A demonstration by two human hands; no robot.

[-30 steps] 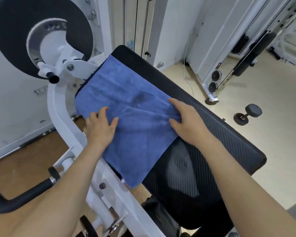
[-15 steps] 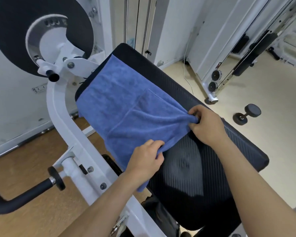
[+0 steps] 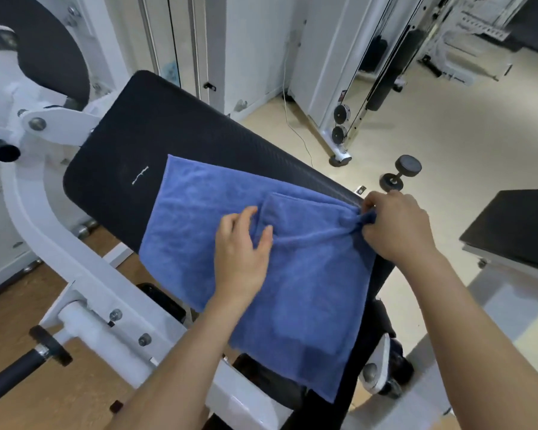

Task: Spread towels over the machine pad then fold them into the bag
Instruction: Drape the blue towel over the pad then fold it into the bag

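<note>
A blue towel (image 3: 308, 274) lies across the near half of the black machine pad (image 3: 137, 144) and hangs over its front edge. A second, folded layer shows near the towel's upper right. My right hand (image 3: 395, 225) pinches the towel's bunched right corner at the pad's far edge. My left hand (image 3: 243, 246) rests flat on the middle of the towel, fingers spread and straight. No bag is in view.
The machine's white frame (image 3: 84, 274) curves along the left with a black-gripped handle (image 3: 10, 380) at the lower left. A dumbbell (image 3: 399, 172) lies on the floor to the right, near a cable machine base (image 3: 340, 150). Another black pad (image 3: 516, 221) sits far right.
The towel has slid right and toward me, baring the pad's far-left end. My left hand let go of the lower edge and now lies flat on the towel. My right hand still pinches its corner.
</note>
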